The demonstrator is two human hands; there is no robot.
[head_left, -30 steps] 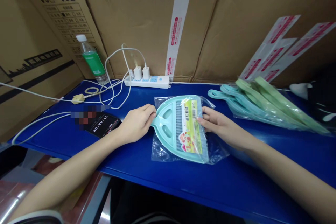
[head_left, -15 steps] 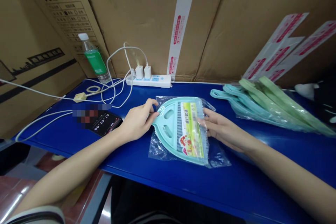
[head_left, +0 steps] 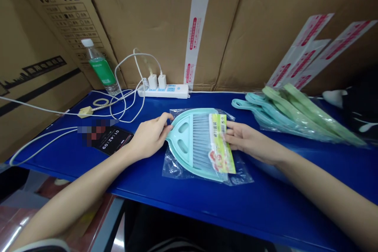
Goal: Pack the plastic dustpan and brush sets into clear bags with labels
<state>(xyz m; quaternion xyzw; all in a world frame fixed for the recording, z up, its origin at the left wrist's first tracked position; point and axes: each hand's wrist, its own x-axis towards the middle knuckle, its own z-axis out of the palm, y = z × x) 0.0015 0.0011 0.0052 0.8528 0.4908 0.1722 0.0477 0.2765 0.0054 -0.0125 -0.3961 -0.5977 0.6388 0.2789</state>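
A light teal dustpan (head_left: 184,141) with a small brush lies inside a clear plastic bag (head_left: 174,165) on the blue table (head_left: 265,201). A yellow-green printed label card (head_left: 221,143) lies over the right part of the set. My left hand (head_left: 150,136) pinches the left edge of the dustpan through the bag, fingers closed. My right hand (head_left: 243,138) rests at the right side, its fingertips on the label card, pinching it.
A phone (head_left: 112,139) showing a timer lies left of my left hand. Behind stand a power strip (head_left: 167,91) with chargers and white cables, and a green-labelled bottle (head_left: 100,69). Bagged teal and green handles (head_left: 295,116) lie at right. Cardboard boxes (head_left: 165,19) wall the back.
The label card has slid to the right and now uncovers more of the brush bristles. My right hand moved with it; my left hand stayed on the dustpan's left edge.
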